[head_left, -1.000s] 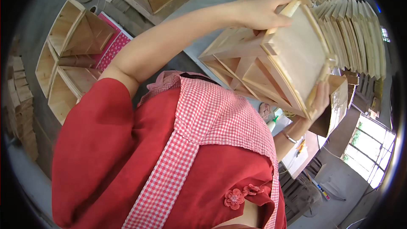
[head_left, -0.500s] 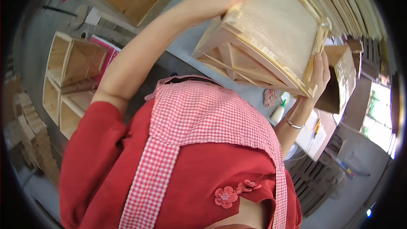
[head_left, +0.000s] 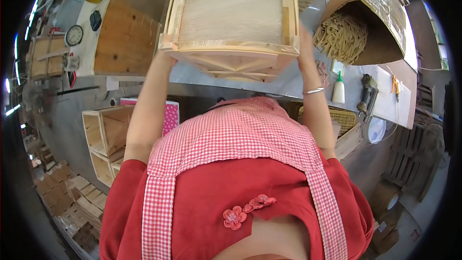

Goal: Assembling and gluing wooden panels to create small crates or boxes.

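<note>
Both hands, left hand [head_left: 163, 54] and right hand [head_left: 302, 43], fingers clamped on the side rails, steady a stiff, seemingly light wooden crate [head_left: 231, 19] above the worktop [head_left: 298, 84].

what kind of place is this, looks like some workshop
Most likely a small woodworking shop: both hands hold a wooden crate over the bench, finished crates stack at left, and a glue bottle stands nearby.

One head-worn fisheye camera looks steeply down (rim edges bending) close over the person's chest toward the workbench [head_left: 288, 84].
</note>
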The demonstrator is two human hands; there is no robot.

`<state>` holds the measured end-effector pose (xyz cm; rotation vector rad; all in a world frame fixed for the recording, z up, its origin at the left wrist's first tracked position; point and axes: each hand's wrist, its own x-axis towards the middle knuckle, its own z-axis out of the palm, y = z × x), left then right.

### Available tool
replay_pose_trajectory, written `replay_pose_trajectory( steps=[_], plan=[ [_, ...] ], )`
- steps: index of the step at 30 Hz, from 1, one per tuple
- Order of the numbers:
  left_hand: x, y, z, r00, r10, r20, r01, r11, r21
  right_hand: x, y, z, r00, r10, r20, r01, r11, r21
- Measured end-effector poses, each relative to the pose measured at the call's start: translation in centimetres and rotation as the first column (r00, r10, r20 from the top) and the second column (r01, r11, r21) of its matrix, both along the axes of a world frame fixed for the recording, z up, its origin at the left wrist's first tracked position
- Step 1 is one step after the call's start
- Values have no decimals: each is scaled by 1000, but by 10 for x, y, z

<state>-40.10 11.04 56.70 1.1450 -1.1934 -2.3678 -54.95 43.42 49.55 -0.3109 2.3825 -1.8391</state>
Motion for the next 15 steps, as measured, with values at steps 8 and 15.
replay_pose_trajectory(
  steps=[8, 15],
  plan=[
    [5, 35, 11, 972, -233, -26, 235, 966, 113, 69, -27, -54, 874, 52, 483, 11, 992, -128],
    [25, 14, 87, 884, -451, -124, 463, 810, 360, 125, -6, 4, 980, -108, 165, 119, 991, -60]
  ],
)
